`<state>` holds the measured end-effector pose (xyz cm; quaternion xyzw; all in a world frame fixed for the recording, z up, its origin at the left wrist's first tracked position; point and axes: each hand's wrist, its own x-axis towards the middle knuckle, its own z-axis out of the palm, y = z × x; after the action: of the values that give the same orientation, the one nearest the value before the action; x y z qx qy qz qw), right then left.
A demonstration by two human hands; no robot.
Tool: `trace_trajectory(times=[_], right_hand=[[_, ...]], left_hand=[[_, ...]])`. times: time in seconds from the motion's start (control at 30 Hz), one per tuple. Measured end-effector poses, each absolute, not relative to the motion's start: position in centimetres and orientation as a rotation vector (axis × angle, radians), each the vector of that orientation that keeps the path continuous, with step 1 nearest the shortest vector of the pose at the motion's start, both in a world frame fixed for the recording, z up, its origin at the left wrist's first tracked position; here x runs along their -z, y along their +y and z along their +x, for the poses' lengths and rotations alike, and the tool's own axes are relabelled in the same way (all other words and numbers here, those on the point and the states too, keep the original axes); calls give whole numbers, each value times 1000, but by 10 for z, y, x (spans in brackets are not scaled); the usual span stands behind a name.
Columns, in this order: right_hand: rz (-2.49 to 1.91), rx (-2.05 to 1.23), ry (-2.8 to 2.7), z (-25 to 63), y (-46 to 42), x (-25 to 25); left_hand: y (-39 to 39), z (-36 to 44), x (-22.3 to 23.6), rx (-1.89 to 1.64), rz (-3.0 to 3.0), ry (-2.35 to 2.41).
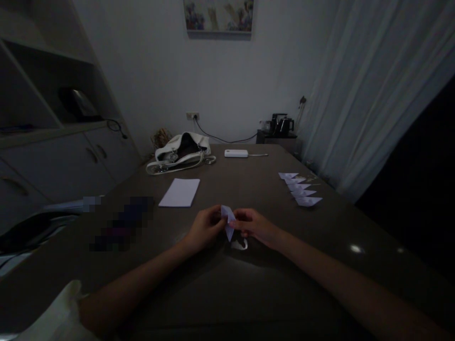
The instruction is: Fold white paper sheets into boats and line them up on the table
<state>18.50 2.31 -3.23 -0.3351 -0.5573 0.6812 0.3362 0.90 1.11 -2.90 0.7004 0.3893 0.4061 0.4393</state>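
Note:
A small folded white paper piece (228, 221) is held just above the dark table (249, 293), pinched from both sides. My left hand (205, 230) grips its left edge with closed fingers. My right hand (254, 226) pinches its right edge, fingers closed too. The paper's pale reflection shows on the tabletop right under it. A flat stack of white paper sheets (179, 192) lies beyond my left hand. A row of several finished folded paper boats (300, 189) sits on the table to the right, past my right hand.
A white handbag (179, 152) and a white power bank (236, 153) with its cable lie at the table's far end. A blurred-out patch (119, 222) is at the left. Cabinets stand left, a curtain (373, 94) hangs right, and a kettle (280, 124) sits on a side stand.

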Motion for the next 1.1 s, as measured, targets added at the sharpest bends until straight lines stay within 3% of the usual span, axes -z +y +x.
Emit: trace_trajectory(times=[1.1], right_hand=[[-940,-1822,-1313,184,23,30]], left_hand=[[14,5,32,-929,1764,926]])
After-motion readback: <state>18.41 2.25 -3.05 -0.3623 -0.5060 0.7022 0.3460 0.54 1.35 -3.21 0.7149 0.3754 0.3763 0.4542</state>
